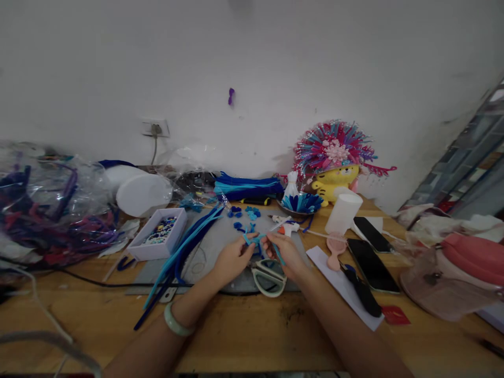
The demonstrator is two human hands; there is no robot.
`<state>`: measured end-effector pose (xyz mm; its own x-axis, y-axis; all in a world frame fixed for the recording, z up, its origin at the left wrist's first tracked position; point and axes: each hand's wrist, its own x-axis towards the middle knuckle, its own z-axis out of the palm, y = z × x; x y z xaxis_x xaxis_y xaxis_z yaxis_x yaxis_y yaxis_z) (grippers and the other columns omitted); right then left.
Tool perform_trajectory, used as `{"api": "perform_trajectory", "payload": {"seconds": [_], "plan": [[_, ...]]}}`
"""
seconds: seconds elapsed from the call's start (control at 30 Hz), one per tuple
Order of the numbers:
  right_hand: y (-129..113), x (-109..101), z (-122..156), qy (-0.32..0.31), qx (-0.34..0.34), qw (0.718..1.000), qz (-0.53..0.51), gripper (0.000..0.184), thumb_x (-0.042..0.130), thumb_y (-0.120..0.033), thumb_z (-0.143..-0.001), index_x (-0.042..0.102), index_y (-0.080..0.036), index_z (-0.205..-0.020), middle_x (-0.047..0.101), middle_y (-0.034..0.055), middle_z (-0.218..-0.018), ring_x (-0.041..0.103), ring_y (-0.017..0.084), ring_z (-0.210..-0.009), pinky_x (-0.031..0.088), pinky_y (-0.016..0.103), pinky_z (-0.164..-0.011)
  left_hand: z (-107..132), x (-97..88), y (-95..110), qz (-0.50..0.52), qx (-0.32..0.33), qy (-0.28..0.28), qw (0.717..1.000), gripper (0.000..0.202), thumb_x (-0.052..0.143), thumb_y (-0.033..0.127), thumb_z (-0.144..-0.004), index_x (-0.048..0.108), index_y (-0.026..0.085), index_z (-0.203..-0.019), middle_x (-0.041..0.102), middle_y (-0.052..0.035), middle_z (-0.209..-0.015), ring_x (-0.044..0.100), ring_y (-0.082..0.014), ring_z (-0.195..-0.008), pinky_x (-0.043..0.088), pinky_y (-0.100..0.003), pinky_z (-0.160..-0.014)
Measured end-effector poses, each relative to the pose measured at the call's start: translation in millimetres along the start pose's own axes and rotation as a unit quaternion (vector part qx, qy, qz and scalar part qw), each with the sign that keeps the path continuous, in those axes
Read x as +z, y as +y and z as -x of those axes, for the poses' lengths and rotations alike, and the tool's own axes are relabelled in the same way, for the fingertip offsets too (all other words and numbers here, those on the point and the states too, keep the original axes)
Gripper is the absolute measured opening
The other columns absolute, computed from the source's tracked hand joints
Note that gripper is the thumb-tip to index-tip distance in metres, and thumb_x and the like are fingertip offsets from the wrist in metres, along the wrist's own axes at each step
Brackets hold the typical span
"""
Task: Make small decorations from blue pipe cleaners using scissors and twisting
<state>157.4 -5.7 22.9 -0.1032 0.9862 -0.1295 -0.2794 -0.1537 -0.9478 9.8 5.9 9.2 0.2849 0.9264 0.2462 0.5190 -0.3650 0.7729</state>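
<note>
My left hand [233,258] and my right hand [286,256] meet over the grey mat, both with fingers pinched. Between them is a light blue pipe cleaner [255,239], bent into a small shape; one end hangs below the right fingers. Just under the hands lie scissors with pale handles [270,279]. Small blue pipe-cleaner flowers [252,212] rest beyond the fingertips. A white and orange glue gun [289,228] lies behind my right hand. Loose blue pipe cleaners [185,247] stretch across the mat left of my left hand.
A white box of beads [160,234] stands left. Farther back are a pipe-cleaner bundle [248,186], a bowl of blue pieces [301,206] and a yellow plush toy [334,184]. Phones [372,265] and a pink-lidded container [452,275] sit right. A black cable [118,284] crosses the front.
</note>
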Motion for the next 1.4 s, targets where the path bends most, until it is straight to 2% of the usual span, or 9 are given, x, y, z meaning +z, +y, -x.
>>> {"api": "perform_trajectory", "payload": {"seconds": [0.07,0.17,0.27,0.37,0.47,0.7,0.9,1.2,1.4], "plan": [[2.2,-0.8,-1.3,-0.028,-0.020,0.999,0.004,0.023,0.056,-0.037,-0.067,0.059,-0.014,-0.062,0.052,-0.0026,-0.053,0.041,0.005,-0.041,0.026,0.020,-0.041,-2.1,1.7,1.4,0.124,-0.016,0.019,0.992,0.028,0.046,0.034,-0.074,0.058,0.016,-0.093,0.061,-0.0011,-0.069,0.053,-0.0136,-0.063,0.037,-0.023,-0.058],[3.9,-4.5,-4.1,-0.102,-0.039,0.987,0.118,0.023,0.054,-0.035,-0.070,0.061,-0.015,-0.063,0.054,-0.0015,-0.055,0.044,0.008,-0.046,0.033,0.022,-0.047,-2.3,1.8,4.1,0.317,-0.085,0.003,0.945,0.022,0.052,0.037,-0.071,0.053,0.016,-0.074,0.046,0.0062,-0.045,0.038,-0.0073,-0.041,0.028,-0.020,-0.044],[1.1,-12.0,-7.5,-0.081,-0.152,0.940,0.296,0.017,0.054,-0.027,-0.072,0.064,-0.017,-0.063,0.059,0.0016,-0.064,0.051,0.013,-0.064,0.038,0.027,-0.064,0.5,-2.9,6.5,0.449,-0.135,-0.087,0.879,0.024,0.054,0.040,-0.071,0.046,0.017,-0.069,0.025,0.0123,-0.030,0.015,-0.0039,-0.029,0.017,-0.019,-0.037],[-4.4,-18.1,-8.5,-0.034,-0.267,0.881,0.388,0.013,0.057,-0.023,-0.070,0.068,-0.020,-0.065,0.061,0.0033,-0.073,0.052,0.017,-0.076,0.037,0.030,-0.074,2.6,-11.1,5.9,0.503,-0.160,-0.193,0.827,0.020,0.055,0.037,-0.071,0.046,0.019,-0.075,0.023,0.0134,-0.027,0.010,-0.0033,-0.026,0.014,-0.019,-0.035],[-6.9,-17.4,-6.8,-0.051,-0.253,0.896,0.360,0.015,0.055,-0.023,-0.072,0.069,-0.021,-0.067,0.064,0.0020,-0.071,0.055,0.016,-0.072,0.040,0.028,-0.071,1.9,-17.6,1.8,0.523,-0.173,-0.259,0.793,0.018,0.054,0.034,-0.073,0.048,0.018,-0.078,0.024,0.0130,-0.027,0.010,-0.0028,-0.025,0.012,-0.019,-0.034],[2.2,-3.3,-3.4,-0.030,-0.097,0.987,0.123,0.016,0.064,-0.022,-0.058,0.070,-0.021,-0.073,0.068,0.0005,-0.075,0.058,0.018,-0.083,0.038,0.031,-0.082,-2.0,-10.4,-6.2,0.452,-0.155,-0.211,0.853,0.019,0.056,0.034,-0.072,0.048,0.018,-0.074,0.026,0.0117,-0.030,0.016,-0.0029,-0.029,0.011,-0.021,-0.038],[5.5,3.1,-2.4,0.004,-0.027,0.996,-0.085,0.028,0.070,-0.020,-0.051,0.067,-0.019,-0.079,0.067,-0.0004,-0.070,0.058,0.013,-0.069,0.041,0.027,-0.072,-4.9,-3.1,-7.5,0.328,-0.130,-0.118,0.928,0.025,0.058,0.039,-0.068,0.053,0.014,-0.073,0.032,0.0091,-0.037,0.024,-0.0042,-0.036,0.013,-0.023,-0.040],[10.8,-2.5,-9.5,0.013,-0.005,0.993,-0.120,0.031,0.075,-0.019,-0.045,0.061,-0.017,-0.073,0.063,-0.0025,-0.061,0.055,0.010,-0.059,0.041,0.024,-0.062,-3.7,2.2,-6.9,0.331,-0.126,-0.146,0.924,0.026,0.051,0.042,-0.072,0.049,0.016,-0.076,0.029,0.0107,-0.035,0.020,-0.0044,-0.032,0.013,-0.023,-0.039],[12.3,-1.7,-9.2,-0.016,0.015,0.999,-0.036,0.029,0.075,-0.019,-0.045,0.064,-0.015,-0.072,0.059,-0.0035,-0.055,0.049,0.007,-0.048,0.037,0.022,-0.053,-4.5,4.1,-10.3,0.278,-0.095,-0.146,0.945,0.030,0.045,0.046,-0.074,0.045,0.016,-0.071,0.031,0.0107,-0.035,0.021,-0.0042,-0.033,0.015,-0.022,-0.039]]}}
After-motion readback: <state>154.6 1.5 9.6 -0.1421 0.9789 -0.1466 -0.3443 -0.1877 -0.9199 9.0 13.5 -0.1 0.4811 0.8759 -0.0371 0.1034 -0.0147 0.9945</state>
